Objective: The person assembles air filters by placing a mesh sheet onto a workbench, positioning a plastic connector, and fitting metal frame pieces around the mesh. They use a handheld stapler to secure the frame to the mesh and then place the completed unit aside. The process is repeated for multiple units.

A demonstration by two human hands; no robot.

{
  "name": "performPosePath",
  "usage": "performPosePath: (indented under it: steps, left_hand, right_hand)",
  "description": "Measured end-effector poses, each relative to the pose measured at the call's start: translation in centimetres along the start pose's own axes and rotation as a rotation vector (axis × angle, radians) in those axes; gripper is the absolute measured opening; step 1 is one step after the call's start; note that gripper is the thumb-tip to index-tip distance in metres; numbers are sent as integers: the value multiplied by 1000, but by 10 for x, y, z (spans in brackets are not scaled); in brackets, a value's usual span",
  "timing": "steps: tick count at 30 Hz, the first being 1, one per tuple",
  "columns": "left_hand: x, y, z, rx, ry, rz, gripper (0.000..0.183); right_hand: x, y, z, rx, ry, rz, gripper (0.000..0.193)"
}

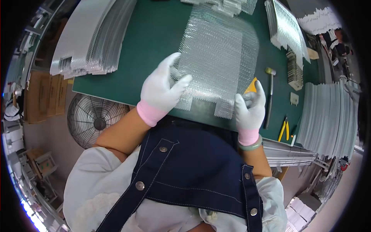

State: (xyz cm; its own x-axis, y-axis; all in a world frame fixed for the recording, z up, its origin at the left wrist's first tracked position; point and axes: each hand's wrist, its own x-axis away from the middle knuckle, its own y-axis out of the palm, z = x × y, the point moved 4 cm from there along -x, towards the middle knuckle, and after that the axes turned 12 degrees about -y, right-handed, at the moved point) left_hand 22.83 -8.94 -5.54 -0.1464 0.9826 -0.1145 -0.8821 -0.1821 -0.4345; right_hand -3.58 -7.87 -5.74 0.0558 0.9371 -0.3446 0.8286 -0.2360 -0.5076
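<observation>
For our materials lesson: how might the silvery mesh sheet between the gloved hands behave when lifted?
The silvery mesh sheet is probably light for its size, since it looks thin and meshlike. Being broad and thin, it may flex. The narrow tabs projecting from its near edge could bend easily.

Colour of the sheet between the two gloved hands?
Silvery grey; the sheet shows best in the head view.

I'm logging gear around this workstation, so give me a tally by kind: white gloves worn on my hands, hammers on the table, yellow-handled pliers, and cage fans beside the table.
White gloves: 2
Hammer: 1
Yellow-handled pliers: 1
Cage fan: 1
Total: 5
</observation>
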Motion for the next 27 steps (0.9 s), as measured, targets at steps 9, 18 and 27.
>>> performPosePath:
  steps: [9, 18, 27]
  left_hand:
    - [17, 35, -38, -402, -123, 30, 56]
    - [11, 35, -36, -495, -311, -57, 53]
    - [4, 35, -36, -559, -315, -49, 52]
  right_hand:
    - [20, 23, 38, 390, -137, -147, 67]
    - [17, 27, 41, 477, -174, -188, 64]
    - [7, 32, 44, 568, -247, -233, 49]
